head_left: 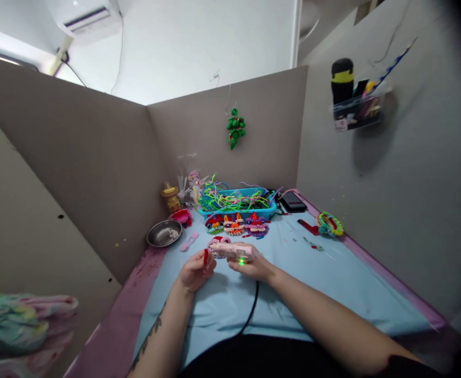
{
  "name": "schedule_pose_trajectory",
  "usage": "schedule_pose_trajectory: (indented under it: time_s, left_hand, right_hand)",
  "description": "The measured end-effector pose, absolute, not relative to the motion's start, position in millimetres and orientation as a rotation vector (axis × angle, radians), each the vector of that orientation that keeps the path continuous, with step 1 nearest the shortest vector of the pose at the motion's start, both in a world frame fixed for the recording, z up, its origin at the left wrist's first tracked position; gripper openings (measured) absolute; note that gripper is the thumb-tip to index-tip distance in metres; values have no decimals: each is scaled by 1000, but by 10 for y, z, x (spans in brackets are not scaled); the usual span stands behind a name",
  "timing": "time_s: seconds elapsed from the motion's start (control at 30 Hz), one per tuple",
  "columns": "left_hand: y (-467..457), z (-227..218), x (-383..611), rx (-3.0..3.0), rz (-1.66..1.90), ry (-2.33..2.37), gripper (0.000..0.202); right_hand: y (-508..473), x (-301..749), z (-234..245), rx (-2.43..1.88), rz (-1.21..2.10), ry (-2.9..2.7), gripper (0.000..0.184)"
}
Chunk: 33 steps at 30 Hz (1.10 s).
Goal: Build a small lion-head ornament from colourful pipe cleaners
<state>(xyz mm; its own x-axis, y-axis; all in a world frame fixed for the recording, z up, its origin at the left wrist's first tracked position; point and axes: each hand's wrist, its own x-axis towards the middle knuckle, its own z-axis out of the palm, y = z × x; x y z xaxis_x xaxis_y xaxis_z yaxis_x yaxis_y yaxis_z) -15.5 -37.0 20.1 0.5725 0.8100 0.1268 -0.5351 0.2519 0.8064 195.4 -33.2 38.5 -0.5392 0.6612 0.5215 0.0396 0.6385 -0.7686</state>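
My right hand (250,266) is wrapped round a pink glue gun (236,252) with a lit green light and a black cord running down toward me. The gun's nozzle points left. My left hand (197,270) pinches a small red piece (206,256), close to the nozzle; whether the two touch I cannot tell. Just behind the nozzle lies a pink and purple fuzzy craft piece (219,242), partly hidden by the gun. Farther back, several colourful fuzzy figures (234,224) sit in a row on the blue cloth (293,283).
A blue tray (238,212) heaped with bright fuzzy stems stands at the back. A metal bowl (164,233) and a pink strip (189,241) lie left. On the right are a phone (292,201), yellow-green rings (330,224) and a red-black tool (308,227). Grey partitions (230,157) enclose the table.
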Motion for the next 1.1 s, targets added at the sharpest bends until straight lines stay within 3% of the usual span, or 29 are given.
schedule_pose_trajectory:
  time_s: [0.2,0.7,1.1]
  left_hand:
    - [-373,188,-156,937,932,354,29]
    - [-360,154,-176,925,972,404,26]
    - [-398,188,-149,996,914,371,29]
  right_hand:
    - [-323,1942,344,-573,861,-2017,28]
    - [-351,1935,368,-525,855,-2068,38]
    - [-332,1920,337,-589,880,-1970,29]
